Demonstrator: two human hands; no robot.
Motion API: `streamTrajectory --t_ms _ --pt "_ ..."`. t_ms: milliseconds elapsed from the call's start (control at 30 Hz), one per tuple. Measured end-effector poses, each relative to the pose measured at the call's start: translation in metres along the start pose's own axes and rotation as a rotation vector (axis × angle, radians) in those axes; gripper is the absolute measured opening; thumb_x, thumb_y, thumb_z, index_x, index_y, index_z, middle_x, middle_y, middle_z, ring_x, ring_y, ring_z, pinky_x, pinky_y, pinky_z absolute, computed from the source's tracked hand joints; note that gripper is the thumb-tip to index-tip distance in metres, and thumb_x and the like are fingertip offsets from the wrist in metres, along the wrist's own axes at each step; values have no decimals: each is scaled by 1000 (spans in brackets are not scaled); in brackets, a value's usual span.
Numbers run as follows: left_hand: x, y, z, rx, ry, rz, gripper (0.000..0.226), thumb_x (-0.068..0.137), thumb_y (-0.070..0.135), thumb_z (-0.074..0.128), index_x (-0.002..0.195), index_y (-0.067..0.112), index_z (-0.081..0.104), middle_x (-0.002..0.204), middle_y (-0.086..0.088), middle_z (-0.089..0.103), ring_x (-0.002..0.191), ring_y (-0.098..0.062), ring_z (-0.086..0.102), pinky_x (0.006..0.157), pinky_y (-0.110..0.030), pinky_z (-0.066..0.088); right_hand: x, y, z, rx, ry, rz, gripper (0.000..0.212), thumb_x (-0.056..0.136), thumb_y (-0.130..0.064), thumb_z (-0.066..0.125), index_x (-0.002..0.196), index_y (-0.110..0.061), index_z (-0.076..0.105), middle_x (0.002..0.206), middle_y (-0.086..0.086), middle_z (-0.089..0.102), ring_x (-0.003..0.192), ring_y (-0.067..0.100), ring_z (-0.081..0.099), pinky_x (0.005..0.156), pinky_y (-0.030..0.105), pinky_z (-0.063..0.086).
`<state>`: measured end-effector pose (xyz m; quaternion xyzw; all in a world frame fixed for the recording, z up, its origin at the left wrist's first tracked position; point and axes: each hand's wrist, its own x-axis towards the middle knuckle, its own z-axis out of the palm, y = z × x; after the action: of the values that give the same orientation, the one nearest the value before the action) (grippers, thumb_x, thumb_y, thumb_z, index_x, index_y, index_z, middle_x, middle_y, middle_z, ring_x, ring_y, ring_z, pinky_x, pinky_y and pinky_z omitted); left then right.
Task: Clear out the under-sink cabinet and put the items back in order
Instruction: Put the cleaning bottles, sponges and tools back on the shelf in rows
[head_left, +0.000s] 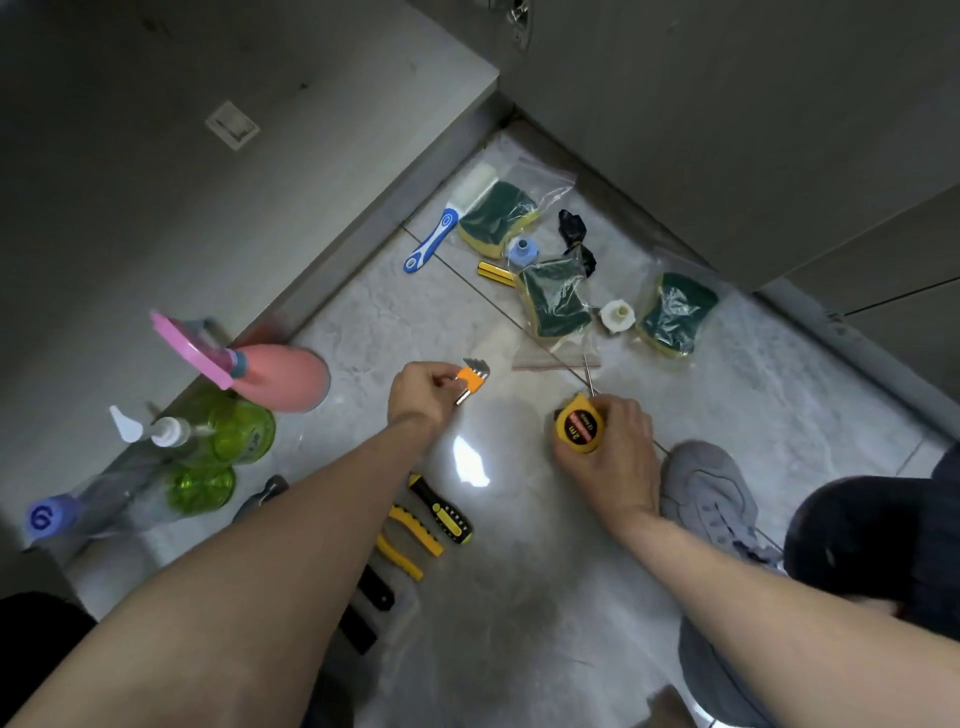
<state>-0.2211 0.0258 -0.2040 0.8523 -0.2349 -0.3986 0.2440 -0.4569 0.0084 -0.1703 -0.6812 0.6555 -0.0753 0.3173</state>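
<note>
Meanwhile left hand (422, 391) pinches metal hex keys (470, 376); right hand (615, 452) grips round tape measure (577, 425).

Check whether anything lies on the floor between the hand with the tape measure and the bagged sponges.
Only one thing: a thin metal rod lies just beyond the tape measure held by the right hand. Past it, the nearest bagged sponge.

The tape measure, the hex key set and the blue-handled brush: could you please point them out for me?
tape measure (579, 425), head view, on its yellow case
hex key set (470, 375), head view, on its orange holder
blue-handled brush (434, 240), head view, on its handle
</note>
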Motion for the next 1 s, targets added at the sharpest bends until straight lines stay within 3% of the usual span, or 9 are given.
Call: streamTrajectory --t_ms 167,367,500,600,667,733,833,900,1000 --pt "-9 14 5 91 27 -23 13 83 22 75 95 21 80 91 -2 76 90 -20 69 83 -31 56 0 -14 20 -29 -192 -14 55 75 -50 77 119 -26 53 117 -5 49 113 18 51 79 35 48" --pt "-12 18 8 135 66 -30 13 80 26 77 93 25 77 89 3 73 86 -19 68 80 -35 57 6 -25 36 -78 -190 -24 62 71 -47 82 119 -23 53 120 -2 48 111 22 53 74 32 43" --pt "-5 21 8 101 48 -38 9 79 21 79 88 23 77 84 6 71 84 -16 68 77 -29 56 5 -23 37 -31 -187 -27 61 71 -46 83 118 -22 53 118 -2 47 107 21 52 76 36 50" --pt "-3 24 10 123 42 1 4 81 24 78 83 23 75 79 9 69 82 -15 68 71 -24 52 2 -21 36 42 -173 -19 53 75 -50 78 114 -24 53 114 -6 46 101 16 53 73 37 50" --pt "-2 31 11 148 75 29 8 83 30 74 89 23 75 86 8 70 86 -15 68 75 -26 53 1 -18 33 110 -94 -8 43 86 -52 67 115 -24 52 114 -8 49 103 14 54 77 38 49" --pt "2 42 11 184 126 102 18 87 31 69 104 25 73 106 6 67 99 -14 64 84 -29 53 2 -14 29 179 55 57 33 96 -42 58 118 -18 53 117 -2 52 111 21 54 84 39 47" --pt "13 68 8 340 122 359 31 91 16 58 121 25 64 126 4 53 116 -17 53 89 -36 52 8 -11 19 219 255 249 25 97 -21 57 117 -6 57 117 12 54 114 32 51 91 36 38" --pt "24 89 7 433 70 538 42 88 6 51 125 25 59 128 4 50 120 -18 49 87 -36 51 14 -9 15 171 233 327 28 95 -15 60 120 -4 58 120 15 54 118 33 49 94 36 36" --pt "42 110 10 593 -74 669 57 85 1 50 137 24 51 136 5 46 123 -21 48 90 -39 49 18 -6 17 150 150 353 32 93 -12 63 123 -3 59 125 17 52 123 34 47 99 36 35"
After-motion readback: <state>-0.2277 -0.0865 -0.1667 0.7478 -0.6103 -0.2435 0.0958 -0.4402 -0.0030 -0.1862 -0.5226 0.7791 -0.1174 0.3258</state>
